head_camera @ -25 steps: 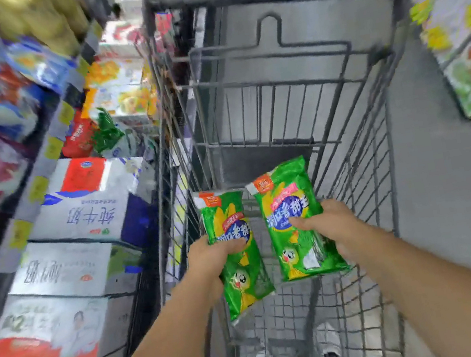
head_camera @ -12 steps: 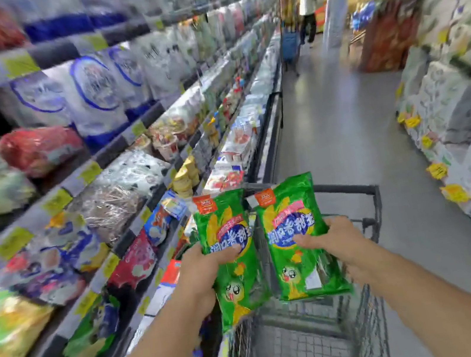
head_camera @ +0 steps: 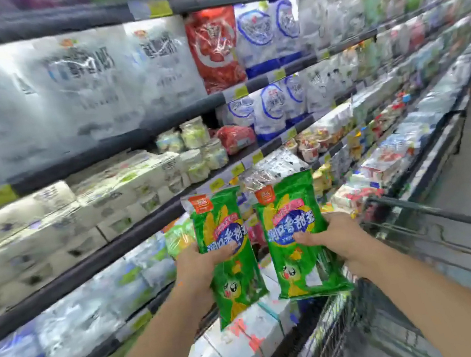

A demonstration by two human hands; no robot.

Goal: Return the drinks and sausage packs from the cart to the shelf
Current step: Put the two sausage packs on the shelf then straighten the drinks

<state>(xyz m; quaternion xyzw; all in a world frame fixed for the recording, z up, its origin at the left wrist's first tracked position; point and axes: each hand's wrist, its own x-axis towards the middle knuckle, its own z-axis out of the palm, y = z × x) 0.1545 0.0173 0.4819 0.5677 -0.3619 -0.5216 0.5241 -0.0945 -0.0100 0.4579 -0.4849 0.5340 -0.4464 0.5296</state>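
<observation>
In each hand, one sausage pack.

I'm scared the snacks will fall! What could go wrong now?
The left hand and right hand each pinch one green pack, the left pack and the right pack, near the middle, so a slippery pack might slide out. The shelves look crowded and blurry, so a pack could end up in the wrong spot or bump the small jars.

Bare forearms — no sleeves, no jewellery
</observation>
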